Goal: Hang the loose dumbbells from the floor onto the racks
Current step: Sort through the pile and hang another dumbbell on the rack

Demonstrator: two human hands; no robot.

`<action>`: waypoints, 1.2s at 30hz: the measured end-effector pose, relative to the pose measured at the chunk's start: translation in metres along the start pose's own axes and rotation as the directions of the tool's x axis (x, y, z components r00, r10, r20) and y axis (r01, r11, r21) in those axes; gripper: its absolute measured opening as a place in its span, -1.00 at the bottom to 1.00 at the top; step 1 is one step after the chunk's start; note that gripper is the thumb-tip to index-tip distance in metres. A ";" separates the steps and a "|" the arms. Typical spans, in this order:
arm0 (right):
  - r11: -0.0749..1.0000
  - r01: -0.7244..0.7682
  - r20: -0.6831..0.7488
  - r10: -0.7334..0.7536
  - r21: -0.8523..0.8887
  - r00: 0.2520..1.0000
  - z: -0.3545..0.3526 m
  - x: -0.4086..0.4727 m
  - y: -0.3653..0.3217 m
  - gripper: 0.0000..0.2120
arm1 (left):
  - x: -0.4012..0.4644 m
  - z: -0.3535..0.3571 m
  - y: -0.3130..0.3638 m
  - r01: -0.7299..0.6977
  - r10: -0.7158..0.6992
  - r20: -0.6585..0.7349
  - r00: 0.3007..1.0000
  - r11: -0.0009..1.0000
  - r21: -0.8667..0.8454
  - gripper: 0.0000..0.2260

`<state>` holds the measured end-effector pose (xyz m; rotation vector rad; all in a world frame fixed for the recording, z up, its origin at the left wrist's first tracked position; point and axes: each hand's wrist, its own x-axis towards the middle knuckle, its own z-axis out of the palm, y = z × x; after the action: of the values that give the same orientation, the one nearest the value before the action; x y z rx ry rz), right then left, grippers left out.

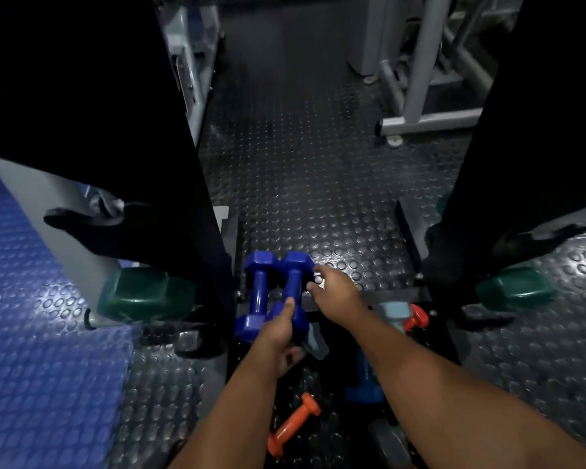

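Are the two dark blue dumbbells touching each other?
Touching. The head view shows the left blue dumbbell and right blue dumbbell side by side, heads pressed together.

Two dark-blue hex-ended dumbbells lie side by side: the right blue dumbbell (295,286) is held at its near end in the grip of the left hand (278,336), the left blue dumbbell (258,292) touching it, while the right hand (335,292) hovers with fingers spread just beside the pair. An orange dumbbell (295,424) lies on the black studded rubber floor (318,164) between the forearms. Green hex dumbbells (142,296) sit low at either side; blue studded matting (31,333) lies far left.
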<state>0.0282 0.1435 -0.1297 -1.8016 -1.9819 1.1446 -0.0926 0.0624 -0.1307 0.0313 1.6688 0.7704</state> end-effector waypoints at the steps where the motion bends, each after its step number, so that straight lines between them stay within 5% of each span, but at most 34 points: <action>1: 1.000 -0.001 0.014 0.001 -0.007 1.000 0.002 0.015 -0.004 -0.61 | 0.001 0.001 -0.001 -0.002 0.002 -0.004 1.000 1.000 -0.011 -0.44; 9: 0.995 -0.101 0.191 0.102 -0.017 0.976 0.039 0.111 -0.020 -0.17 | 0.023 0.004 -0.003 -0.018 0.019 0.008 1.000 0.999 -0.048 -0.62; 14: 0.989 -0.100 0.056 0.107 -0.109 0.993 0.028 0.113 -0.021 -0.50 | 0.027 -0.012 0.009 0.044 -0.042 0.057 0.997 0.999 -0.027 -0.61; 23: 0.977 -0.202 -0.110 0.195 -0.061 0.975 -0.027 0.044 0.021 -0.41 | -0.002 -0.017 0.010 0.032 -0.044 0.108 0.993 0.994 0.104 -0.77; 28: 0.963 -0.270 -0.138 0.265 -0.021 0.954 -0.048 -0.004 0.031 -0.39 | -0.033 -0.008 -0.005 -0.107 0.090 0.107 0.990 0.980 0.165 -0.50; 31: 0.943 -0.332 -0.144 0.333 0.030 0.932 -0.058 -0.034 0.038 -0.49 | -0.042 -0.002 -0.017 -0.178 0.198 -0.026 0.980 0.922 0.344 -0.24; 36: 0.868 -0.390 -0.124 0.443 0.309 0.888 -0.074 -0.088 0.039 -0.56 | -0.074 -0.010 -0.024 -0.187 0.249 -0.051 0.967 0.832 0.523 -0.39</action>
<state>0.1232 0.0886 -0.0770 -2.1488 -1.2795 1.2336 -0.0724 0.0081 -0.0779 0.5755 1.9685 0.4741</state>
